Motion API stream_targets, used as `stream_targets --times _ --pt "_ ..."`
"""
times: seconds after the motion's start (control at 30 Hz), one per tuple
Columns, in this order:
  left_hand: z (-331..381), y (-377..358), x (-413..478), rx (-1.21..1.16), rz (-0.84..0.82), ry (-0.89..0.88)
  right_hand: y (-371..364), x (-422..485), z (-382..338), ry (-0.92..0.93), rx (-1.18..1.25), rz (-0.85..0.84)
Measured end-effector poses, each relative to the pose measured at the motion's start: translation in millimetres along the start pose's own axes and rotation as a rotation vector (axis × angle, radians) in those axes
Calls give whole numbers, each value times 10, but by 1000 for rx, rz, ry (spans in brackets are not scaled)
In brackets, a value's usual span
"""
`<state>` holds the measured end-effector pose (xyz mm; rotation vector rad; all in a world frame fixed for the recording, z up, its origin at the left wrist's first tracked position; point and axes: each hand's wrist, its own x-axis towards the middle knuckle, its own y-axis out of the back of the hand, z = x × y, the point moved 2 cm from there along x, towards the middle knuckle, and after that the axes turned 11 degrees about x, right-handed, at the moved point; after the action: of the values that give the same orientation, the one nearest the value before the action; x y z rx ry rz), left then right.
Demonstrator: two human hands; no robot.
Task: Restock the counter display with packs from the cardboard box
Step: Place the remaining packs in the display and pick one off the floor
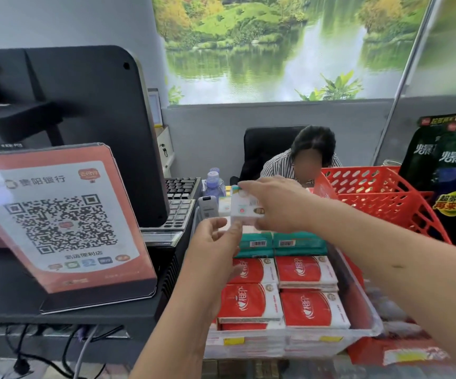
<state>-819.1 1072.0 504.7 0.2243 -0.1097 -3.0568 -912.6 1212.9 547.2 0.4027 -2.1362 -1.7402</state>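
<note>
pack: white pack [244, 207] held above the far end of the tray [358, 294], over the green packs [276, 243]
right hand [273, 203]: closed on pack from the right, fingers across its top
left hand [215, 239]: half open, fingertips at pack's near-left corner, not gripping
handling: likely light, soft film wrap, squashy; pinch by short edges, don't crush
tray: red packs [284, 291] in near rows
hidden: cardboard box not in view; pack print blurred; far slot behind hands can't be judged
</note>
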Motion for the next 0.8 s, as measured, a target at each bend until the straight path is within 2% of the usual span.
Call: stream_targets --times 0.1,0.23,0.43,0.57,0.8 --pt "-1 8 -2 43 -79 -2 -38 405 79 4 24 -75" --pt "-20 -10 90 78 -85 0 -206 703 102 14 32 -160" --pt "22 -19 313 145 -50 -33 -190 792 139 67 30 -174" --pt "13 -10 372 138 -45 -18 -244 768 170 28 96 -200" --pt "-27 28 298 131 -94 -20 -246 673 127 14 108 -112"
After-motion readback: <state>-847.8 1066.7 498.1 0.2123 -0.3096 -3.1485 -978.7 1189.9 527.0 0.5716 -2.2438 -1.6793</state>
